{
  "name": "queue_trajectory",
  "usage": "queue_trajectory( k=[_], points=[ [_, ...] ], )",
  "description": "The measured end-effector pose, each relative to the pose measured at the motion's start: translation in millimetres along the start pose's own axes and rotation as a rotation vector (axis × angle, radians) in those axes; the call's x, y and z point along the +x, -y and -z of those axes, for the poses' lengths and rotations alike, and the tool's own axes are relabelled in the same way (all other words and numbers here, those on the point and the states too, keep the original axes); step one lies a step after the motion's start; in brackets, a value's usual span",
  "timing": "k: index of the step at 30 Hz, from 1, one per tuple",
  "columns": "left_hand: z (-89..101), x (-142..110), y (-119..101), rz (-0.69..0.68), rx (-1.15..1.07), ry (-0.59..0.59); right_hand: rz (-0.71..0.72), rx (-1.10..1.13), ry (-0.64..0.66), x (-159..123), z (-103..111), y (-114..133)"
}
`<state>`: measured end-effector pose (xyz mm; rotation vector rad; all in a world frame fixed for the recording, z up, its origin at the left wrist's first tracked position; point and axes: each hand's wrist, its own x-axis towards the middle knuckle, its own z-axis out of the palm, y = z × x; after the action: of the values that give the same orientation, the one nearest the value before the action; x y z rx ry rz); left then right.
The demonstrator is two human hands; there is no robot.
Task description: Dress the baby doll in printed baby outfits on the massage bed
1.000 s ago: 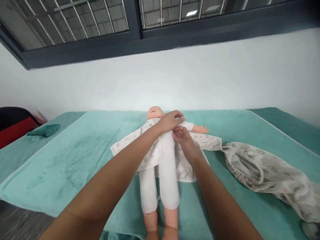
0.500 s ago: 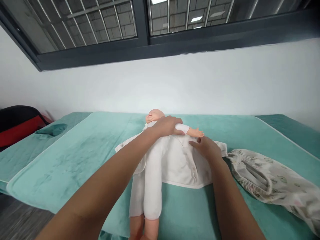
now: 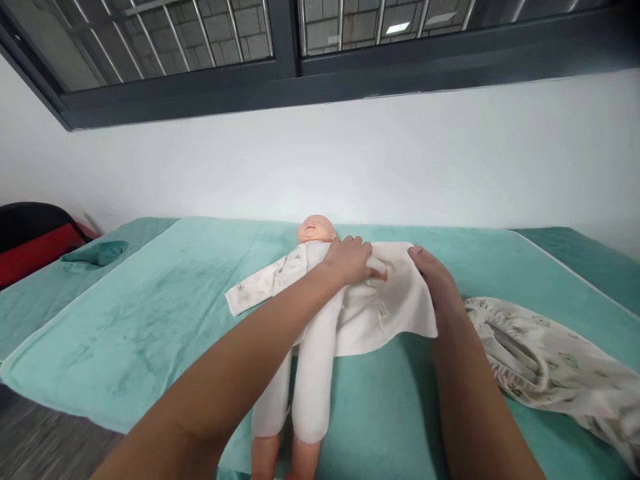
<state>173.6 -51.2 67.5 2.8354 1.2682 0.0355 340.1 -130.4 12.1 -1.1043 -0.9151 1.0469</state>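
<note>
Doll (image 3: 314, 380): lying faceup on green mat (image 3: 135, 320), losing its feet below frame; gripping its arm (image 3: 377, 265) with left hand (image 3: 350, 259), partly hiding the contact; pinching shirt (image 3: 403, 290) by one edge with right hand (image 3: 434, 272); leaving broad mat leftward.

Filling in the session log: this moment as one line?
left hand: on doll, at arm; right hand: gripping edge of shirt; doll: face-up on green sheet; printed garment: on sheet

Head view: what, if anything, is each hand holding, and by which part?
The right hand holds the shirt by its raised edge; the left hand is at the doll's arm, grip unclear.
</note>
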Motion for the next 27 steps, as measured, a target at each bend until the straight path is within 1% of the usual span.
queue_trajectory(
  k=[2, 4, 7, 9, 10, 12, 13, 14, 15, 16, 17, 19, 21, 22, 24, 25, 27],
  points=[
    [-8.9, 2.8, -7.5, 0.077, -0.144, -0.083, -0.008, 0.084, 0.147, -5.1, -9.4, 4.2],
    [-13.9, 3.3, -7.1, 0.093, -0.326, -0.178, 0.013, 0.113, 0.226, -9.6, -21.0, 5.2],
    [-12.7, -5.6, 5.5, -0.038, -0.542, -0.327, 0.060, 0.105, 0.329, -17.7, -41.8, 2.7],
    [-8.5, -20.7, 16.8, -0.100, -0.585, -0.415, 0.063, 0.079, 0.418, -24.5, -53.9, 1.0],
    [-6.8, -31.3, 22.5, -0.095, -0.597, -0.469, 0.055, 0.065, 0.462, -28.0, -58.2, 0.6],
    [-6.9, -58.0, 34.3, -0.021, -0.631, -0.609, 0.021, 0.039, 0.563, -34.0, -62.5, 0.2],
    [-9.8, -73.4, 41.0, 0.042, -0.654, -0.681, -0.002, 0.028, 0.626, -36.3, -62.8, 0.0],
    [-15.0, -89.7, 48.5, 0.120, -0.675, -0.744, -0.022, 0.024, 0.688, -38.1, -62.5, -0.3],
    [-22.5, -106.4, 57.0, 0.200, -0.678, -0.781, -0.032, 0.028, 0.732, -39.5, -61.8, -1.1],
    [-32.0, -122.9, 66.2, 0.278, -0.664, -0.803, -0.029, 0.038, 0.749, -40.5, -61.4, -2.2],
    [-43.0, -138.7, 75.9, 0.335, -0.635, -0.795, -0.013, 0.050, 0.732, -41.4, -61.4, -3.7],
    [-66.3, -165.8, 94.2, 0.401, -0.560, -0.717, 0.058, 0.046, 0.612, -43.4, -63.6, -8.2],
    [-85.8, -183.9, 107.2, 0.440, -0.463, -0.618, 0.149, -0.080, 0.471, -47.5, -68.8, -14.0],
    [-92.7, -189.0, 110.9, 0.455, -0.412, -0.579, 0.206, -0.193, 0.420, -51.0, -72.0, -17.3],
    [-100.1, -192.3, 112.9, 0.469, -0.306, -0.524, 0.355, -0.439, 0.355, -61.2, -78.2, -24.7],
    [-101.3, -191.4, 111.9, 0.469, -0.251, -0.505, 0.438, -0.537, 0.334, -67.9, -80.5, -28.9],
    [-101.3, -187.9, 108.5, 0.478, -0.153, -0.476, 0.584, -0.650, 0.289, -83.8, -82.8, -38.1]
  ],
)
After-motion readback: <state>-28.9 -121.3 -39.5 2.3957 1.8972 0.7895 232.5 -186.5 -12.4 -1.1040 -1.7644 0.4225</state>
